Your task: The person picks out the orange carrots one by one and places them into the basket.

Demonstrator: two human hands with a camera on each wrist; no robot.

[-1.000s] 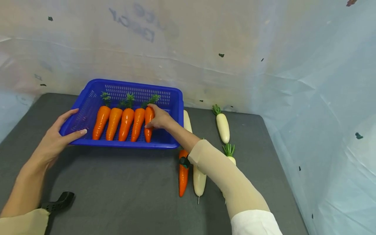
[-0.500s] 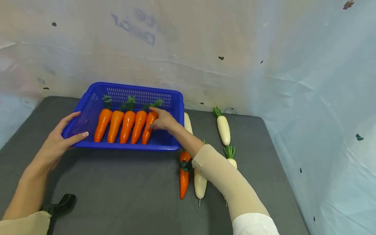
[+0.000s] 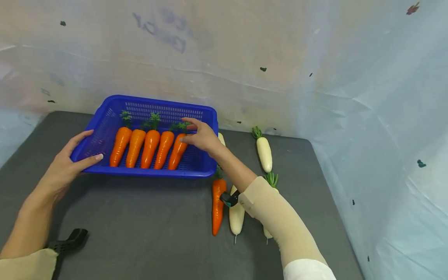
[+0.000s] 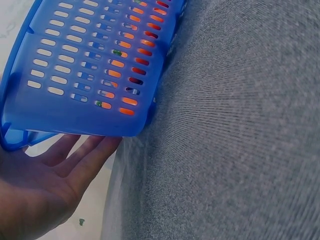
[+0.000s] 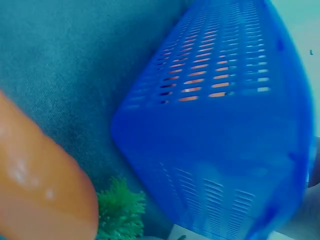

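A blue plastic basket (image 3: 150, 172) stands at the back left of the table in the head view. Inside it several orange carrots (image 3: 151, 149) with green tops lie side by side in a row. My left hand (image 3: 63, 169) holds the basket's left end, its thumb over the front-left rim; in the left wrist view the fingers of that hand (image 4: 75, 172) lie against the basket's outer side. Above the rightmost carrot in the basket (image 3: 177, 153) is my right hand (image 3: 204, 137), thumb and fingers spread, gripping nothing. The right wrist view shows the basket's slotted wall (image 5: 200, 130).
Right of the basket, a loose carrot (image 3: 218, 206) lies on the dark table (image 3: 150, 225). White radishes lie near it, one (image 3: 237, 217) beside the carrot and another (image 3: 265, 154) farther back. My right forearm partly covers some. A plastic sheet (image 3: 224, 50) hangs behind the table.
The rightmost carrot in the basket has tilted and shifted left toward its neighbour. My right hand has let go of it and drawn back to the right. The left hand stays on the basket.
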